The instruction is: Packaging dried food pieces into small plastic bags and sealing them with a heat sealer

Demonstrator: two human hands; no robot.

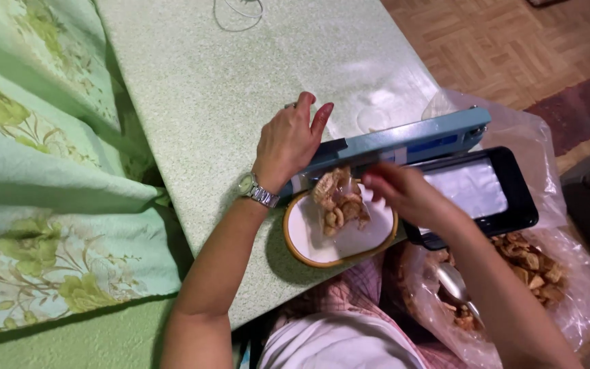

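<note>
The small snack bag (338,198), lying over the plate (308,239) at the sealer (404,145), looks light, crinkly and slippery, its chips brittle; right hand (404,195) fingers pinch its edge, while the left hand (288,143) presses flat on the sealer bar.

The right hand (404,195) is motion-blurred, and the big plastic bag (568,314) runs off the bottom edge.

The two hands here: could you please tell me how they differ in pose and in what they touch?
The left hand lies flat, pressing down the blue sealer bar, a watch at its wrist; the right hand pinches the small snack bag over the white plate. Both are bare.
</note>
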